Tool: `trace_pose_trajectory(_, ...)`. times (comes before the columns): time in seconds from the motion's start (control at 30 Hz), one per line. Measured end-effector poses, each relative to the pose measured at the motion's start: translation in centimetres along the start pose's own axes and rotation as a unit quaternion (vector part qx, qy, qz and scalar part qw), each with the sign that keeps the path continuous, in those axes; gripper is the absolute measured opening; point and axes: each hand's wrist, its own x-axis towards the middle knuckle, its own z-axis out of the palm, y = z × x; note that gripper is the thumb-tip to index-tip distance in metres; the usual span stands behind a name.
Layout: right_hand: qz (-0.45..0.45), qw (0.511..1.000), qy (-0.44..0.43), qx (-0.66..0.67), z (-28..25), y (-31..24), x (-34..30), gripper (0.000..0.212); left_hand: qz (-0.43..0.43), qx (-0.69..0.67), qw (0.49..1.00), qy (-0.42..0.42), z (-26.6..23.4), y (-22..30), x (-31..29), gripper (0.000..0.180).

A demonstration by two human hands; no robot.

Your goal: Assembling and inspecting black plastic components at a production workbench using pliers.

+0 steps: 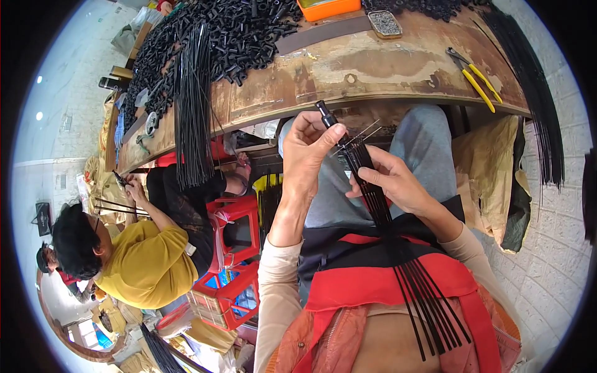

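Observation:
Over my lap, my left hand (314, 142) grips a black tube-shaped plastic piece (326, 114) that looks like an umbrella runner, thumb pressed along its side. From its lower end a fan of thin black rods (375, 198) hangs down across my red and black apron (379, 283). My right hand (393, 180) closes on these rods just below the tube, thumb on top. Two thin metal wires (372, 132) stick out sideways at the joint between tube and rods. My fingers partly hide that joint.
A wooden bench (348, 74) carries a heap of black tube pieces (230, 43), rod bundles (194, 105) hanging over its edge, an orange box (329, 7), a tin of small metal bits (385, 25) and yellow-handled pliers (476, 81). At left, a co-worker in yellow (146, 264) sits near red stools (233, 230).

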Motion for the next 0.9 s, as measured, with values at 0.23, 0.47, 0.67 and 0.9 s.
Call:
trace_pose_trajectory(0.23,0.006,1.0,-0.002,-0.004,0.11,-0.03,0.17,0.023,-0.055,-0.147,0.987,-0.032,0.09,0.33,-0.73,0.031)
trace_pose_trajectory(0.47,0.002,1.0,-0.002,-0.008,0.19,-0.04,0.06,0.022,-0.02,-0.087,0.996,0.001,-0.17,-0.29,-0.6,0.027)
trace_pose_trajectory(0.67,0.005,1.0,0.003,-0.012,-0.05,0.0,0.08,0.023,-0.005,-0.01,1.0,0.007,-0.28,-0.31,-0.52,0.03)
trace_pose_trajectory(0.9,0.006,1.0,-0.005,0.01,-0.49,0.07,0.08,0.024,-0.031,-0.054,0.996,-0.062,-0.5,-0.31,-0.31,0.033)
